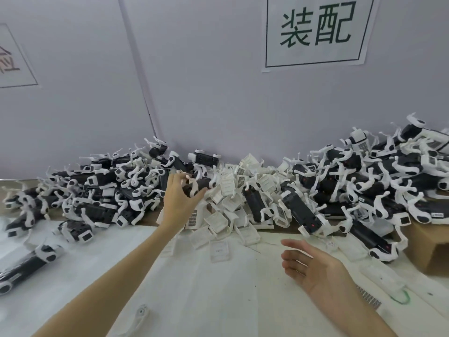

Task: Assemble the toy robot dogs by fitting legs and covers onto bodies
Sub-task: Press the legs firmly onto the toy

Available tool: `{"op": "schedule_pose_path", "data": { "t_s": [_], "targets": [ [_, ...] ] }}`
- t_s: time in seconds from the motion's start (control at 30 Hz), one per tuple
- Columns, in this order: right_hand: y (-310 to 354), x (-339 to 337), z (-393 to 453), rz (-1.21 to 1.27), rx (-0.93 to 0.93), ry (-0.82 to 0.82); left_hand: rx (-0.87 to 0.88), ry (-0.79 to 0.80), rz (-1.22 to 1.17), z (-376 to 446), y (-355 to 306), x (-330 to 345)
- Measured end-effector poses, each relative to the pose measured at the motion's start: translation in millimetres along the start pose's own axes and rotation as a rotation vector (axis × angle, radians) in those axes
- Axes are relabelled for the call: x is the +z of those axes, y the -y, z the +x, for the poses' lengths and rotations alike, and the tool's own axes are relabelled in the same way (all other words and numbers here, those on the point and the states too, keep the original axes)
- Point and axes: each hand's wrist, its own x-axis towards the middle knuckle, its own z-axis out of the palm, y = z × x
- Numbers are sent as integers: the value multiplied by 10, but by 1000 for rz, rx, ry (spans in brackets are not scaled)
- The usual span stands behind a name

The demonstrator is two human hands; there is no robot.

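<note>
- The left hand (178, 198) reaches into the long heap of toy dogs (340, 181) along the wall, its fingers (182, 177) curled round a black dog body with white legs (198, 186).
- Just right of that body, at the middle of the heap, lies a pile of white covers (230, 190).
- The right hand (315, 266) hovers over the white bench (206, 288) in front of the heap, fingers relaxed and holding nothing.
</note>
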Motion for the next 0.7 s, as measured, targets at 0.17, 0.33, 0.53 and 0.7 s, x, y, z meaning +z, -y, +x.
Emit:
{"op": "schedule_pose_path", "data": {
  "t_s": [0.17,0.33,0.53,0.7],
  "targets": [
    [-19,37,-60,-128,-70,2,-136,130,-362,-739,-404,-270],
    [-142,169,-153,-314,-125,120,-181,356,-571,-1517,-730,-397],
    [-190,320,-278,-487,-125,230,-127,437,-565,-1692,-799,-403],
    [-204,341,-287,-358,-85,169,-225,583,-653,-1684,-739,-436]
  ]
}}
